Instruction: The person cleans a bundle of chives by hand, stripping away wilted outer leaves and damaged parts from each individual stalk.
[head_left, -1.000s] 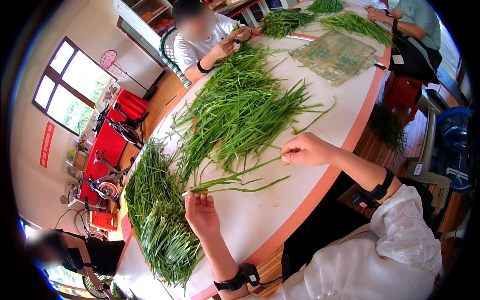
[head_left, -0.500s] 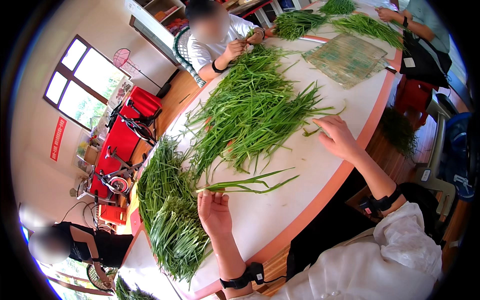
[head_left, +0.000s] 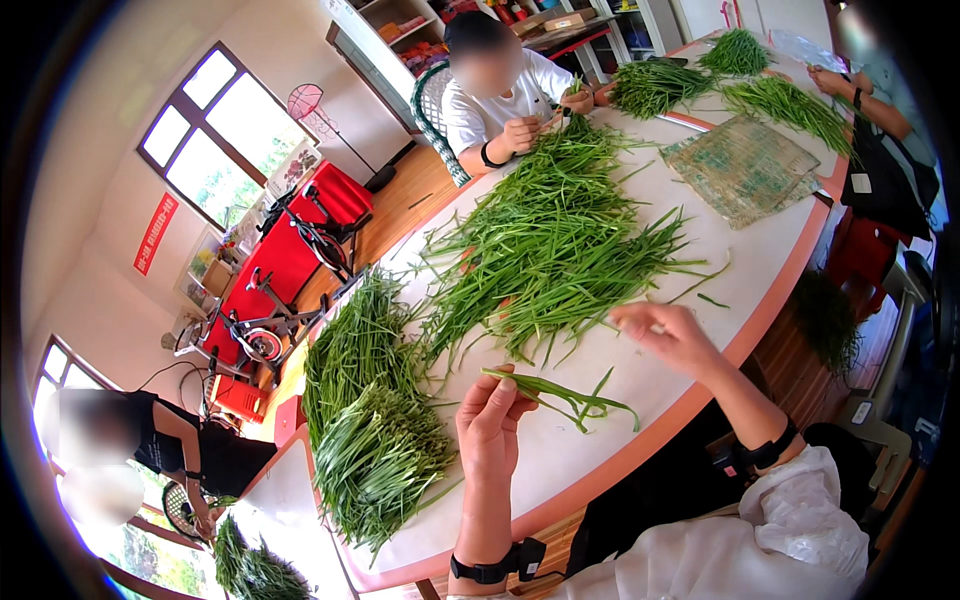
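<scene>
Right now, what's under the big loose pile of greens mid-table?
White tabletop shows around the pile of greens. Small orange patches peek through the leaves; can't tell what they are. Anything beneath the thick middle is covered.

The left fingers (head_left: 495, 402) pinch some green stalks (head_left: 566, 394); the right fingers (head_left: 640, 319) are near a larger green heap (head_left: 560, 235).

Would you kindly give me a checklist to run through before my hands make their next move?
1. Left hand gripping green stalks: ok, pinched.
2. Right hand empty: cannot tell, blurred at the tips.
3. Right hand near the loose pile: ok, by its near edge.
4. Tabletop free of stray bits: not ok, a short green piece lies right of the pile.
5. Co-worker's hands clear of yours: ok, at the pile's far end.
</scene>
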